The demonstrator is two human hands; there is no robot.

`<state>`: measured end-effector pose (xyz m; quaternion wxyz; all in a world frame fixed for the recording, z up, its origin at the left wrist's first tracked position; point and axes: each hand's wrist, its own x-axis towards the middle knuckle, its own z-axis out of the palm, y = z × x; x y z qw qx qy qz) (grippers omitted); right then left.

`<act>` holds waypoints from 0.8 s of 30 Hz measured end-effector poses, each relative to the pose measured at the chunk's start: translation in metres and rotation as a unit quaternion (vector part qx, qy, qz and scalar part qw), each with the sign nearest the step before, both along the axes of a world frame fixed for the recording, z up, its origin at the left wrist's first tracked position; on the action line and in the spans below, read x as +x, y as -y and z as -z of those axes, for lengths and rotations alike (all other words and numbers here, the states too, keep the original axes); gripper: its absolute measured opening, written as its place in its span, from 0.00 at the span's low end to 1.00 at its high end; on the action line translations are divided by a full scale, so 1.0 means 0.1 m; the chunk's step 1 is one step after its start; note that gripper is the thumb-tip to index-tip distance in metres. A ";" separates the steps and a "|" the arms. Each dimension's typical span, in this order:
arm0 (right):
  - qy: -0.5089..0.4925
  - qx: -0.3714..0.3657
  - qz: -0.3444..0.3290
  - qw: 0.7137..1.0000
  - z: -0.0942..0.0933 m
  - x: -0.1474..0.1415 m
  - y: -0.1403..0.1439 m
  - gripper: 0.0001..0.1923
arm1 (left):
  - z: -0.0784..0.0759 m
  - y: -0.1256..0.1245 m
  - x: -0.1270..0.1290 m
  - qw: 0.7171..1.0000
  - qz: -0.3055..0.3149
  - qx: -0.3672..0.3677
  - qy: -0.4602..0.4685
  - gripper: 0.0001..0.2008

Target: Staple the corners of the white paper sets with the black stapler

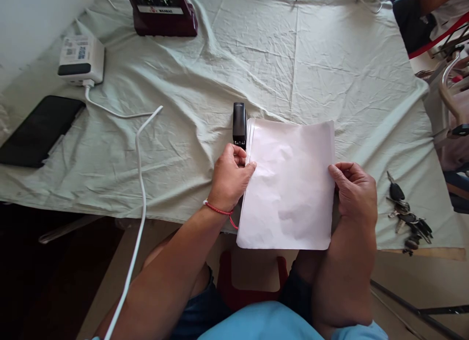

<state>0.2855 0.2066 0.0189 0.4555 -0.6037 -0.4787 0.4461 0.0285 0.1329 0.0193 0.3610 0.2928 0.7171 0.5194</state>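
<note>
Between my two hands is a small stack of white paper sheets [289,183], blank on top and slightly creased, its near edge reaching past the table's front edge. My left hand [232,176] pinches the stack's left side, thumb on top and fingers curled beneath. On the right side, my right hand [353,188] grips the edge the same way, its fingertips partly hidden under the paper. Just beyond my left hand, a black stapler [239,122] lies on the cloth close to the stack's upper left corner.
A pale green cloth [205,76] covers the table. Leftward lie a black phone [42,130] and a white box-shaped device [82,59] with a white cable [141,183]. A dark red appliance [164,17] stands at the back. Keys [408,215] lie right. Part of another person [436,3] shows top right.
</note>
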 end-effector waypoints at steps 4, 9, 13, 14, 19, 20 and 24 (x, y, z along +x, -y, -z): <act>-0.002 0.002 -0.004 1.000 0.02 0.00 0.00 0.18 | -0.01 0.01 0.02 0.997 -0.004 -0.003 0.078 0.24; -0.018 0.007 -0.014 1.000 0.03 0.01 0.00 0.18 | -0.03 0.01 0.03 0.995 0.006 -0.010 0.099 0.18; -0.044 0.003 -0.018 0.999 0.00 0.00 0.02 0.17 | -0.04 0.02 0.03 0.988 0.042 0.011 0.151 0.20; -0.051 -0.001 -0.017 0.999 -0.01 0.00 0.02 0.17 | -0.05 0.02 0.04 0.986 0.049 0.015 0.159 0.22; -0.107 -0.027 -0.021 0.994 -0.07 -0.01 0.06 0.18 | -0.10 0.04 0.06 0.975 0.059 0.019 0.212 0.24; -0.121 -0.034 -0.021 0.992 -0.08 0.00 0.06 0.18 | -0.11 0.04 0.07 0.971 0.064 0.020 0.229 0.24; -0.182 -0.055 -0.024 0.981 -0.11 0.03 0.08 0.20 | -0.18 0.07 0.07 0.945 0.105 0.036 0.309 0.22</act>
